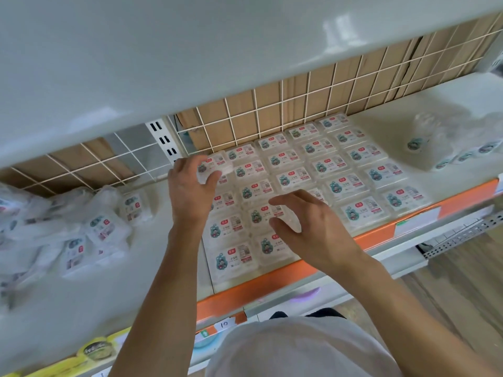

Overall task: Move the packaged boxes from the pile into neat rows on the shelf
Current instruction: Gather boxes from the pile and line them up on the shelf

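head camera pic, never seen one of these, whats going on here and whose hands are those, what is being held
One picture, from a camera worn on a person's head, looking down at their own bare hands; no machine is involved. The left hand grips one small packaged box at the back left corner of the neat rows of boxes on the white shelf. The right hand hovers over the rows, fingers loosely curled, holding nothing. A loose pile of boxes lies to the left.

We see clear packaged boxes [337, 186] with white labels lying flat in neat rows on the white shelf [389, 123]. To their left, the pile [81, 229] lies jumbled. One box [215, 165] sits tilted at the rows' back-left corner.
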A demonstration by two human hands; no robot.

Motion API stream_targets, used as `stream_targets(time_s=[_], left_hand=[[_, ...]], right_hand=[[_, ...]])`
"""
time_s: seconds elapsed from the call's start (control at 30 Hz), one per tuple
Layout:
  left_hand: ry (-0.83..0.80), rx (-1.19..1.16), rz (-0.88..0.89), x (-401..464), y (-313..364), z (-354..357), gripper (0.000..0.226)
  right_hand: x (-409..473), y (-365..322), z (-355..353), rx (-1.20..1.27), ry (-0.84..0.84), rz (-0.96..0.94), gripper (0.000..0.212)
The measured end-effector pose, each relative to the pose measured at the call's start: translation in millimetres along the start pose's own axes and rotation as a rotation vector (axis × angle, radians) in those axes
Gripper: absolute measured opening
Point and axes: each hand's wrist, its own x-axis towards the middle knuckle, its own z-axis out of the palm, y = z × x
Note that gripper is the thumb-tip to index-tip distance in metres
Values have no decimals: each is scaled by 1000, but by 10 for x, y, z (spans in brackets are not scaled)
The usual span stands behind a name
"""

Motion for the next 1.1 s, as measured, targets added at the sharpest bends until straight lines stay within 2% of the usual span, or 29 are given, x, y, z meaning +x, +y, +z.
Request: stream_targets(time_s=[0.1,0.47,0.87,1.1], left_hand=[[-66,91,37,22,-28,13,33],[-83,182,10,151,14,-31,34],[-100,348,6,228,0,-30,33],[-153,265,75,114,40,-201,40]], right_hand=[[12,-10,36,26,-18,-2,33],[197,-71,213,13,-56,-69,32],[268,-138,256,-20,-63,-49,32],[275,-150,198,-23,-80,-74,31]])
